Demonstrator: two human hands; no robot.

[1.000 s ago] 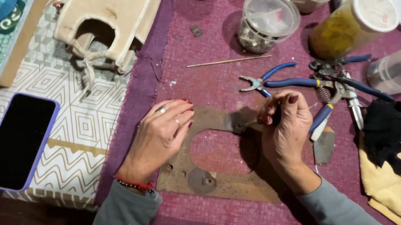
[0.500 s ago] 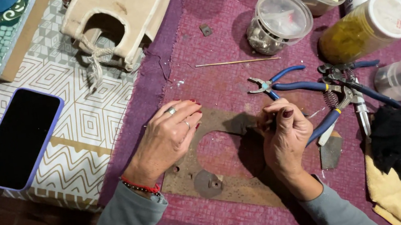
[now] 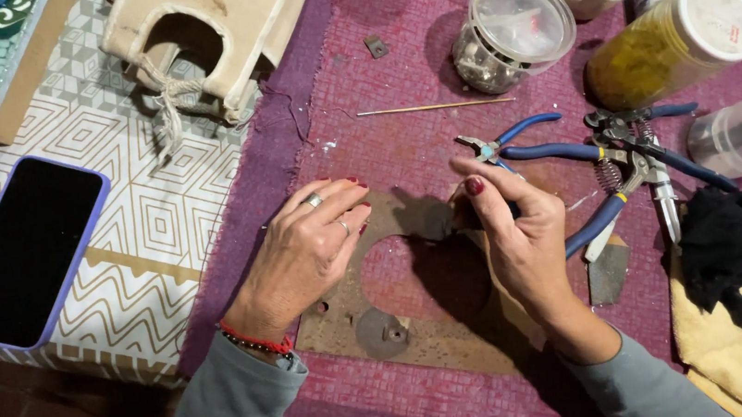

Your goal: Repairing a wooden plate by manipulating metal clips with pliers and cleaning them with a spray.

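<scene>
Two bare hands rest on a flat rusty-brown board with a rounded cut-out [image 3: 423, 342], lying on the purple woven cloth [image 3: 401, 144]. Left hand [image 3: 306, 253] lies palm-down, fingers loosely curled, pressing the board's left edge. Right hand [image 3: 519, 238] pinches near the board's top edge; what it holds cannot be told. Blue-handled pliers [image 3: 512, 138] lie just beyond.

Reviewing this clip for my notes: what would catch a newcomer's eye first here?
Two hands at the centre: the left hand lies flat on a rusty brown plate with a rounded cut-out, on a purple cloth; the right hand pinches at the plate's upper edge. Blue-handled pliers lie just right, and a dark phone sits far left.
</scene>
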